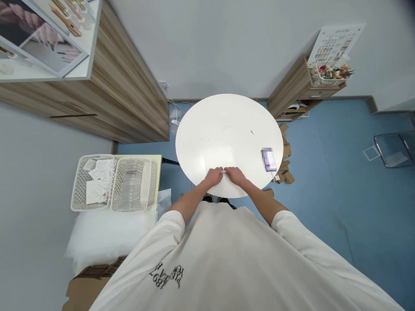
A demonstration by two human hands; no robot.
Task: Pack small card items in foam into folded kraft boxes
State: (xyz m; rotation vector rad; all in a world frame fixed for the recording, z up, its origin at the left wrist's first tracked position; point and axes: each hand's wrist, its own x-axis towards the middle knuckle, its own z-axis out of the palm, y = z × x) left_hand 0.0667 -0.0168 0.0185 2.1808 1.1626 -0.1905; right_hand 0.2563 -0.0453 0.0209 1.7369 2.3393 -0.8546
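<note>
My left hand and my right hand meet above the near edge of a round white table. Between their fingertips is a small whitish piece, too small to name. The fingers of both hands are closed and pinched around it. A phone-like device with a blurred screen lies on the table to the right of my right hand, with a white cable at its lower end.
White baskets with paper cards and clear plastic pieces stand on a side table at left. Translucent wrap lies below them. Flattened cardboard is on the floor at right. A wooden cabinet and a drawer unit flank the table.
</note>
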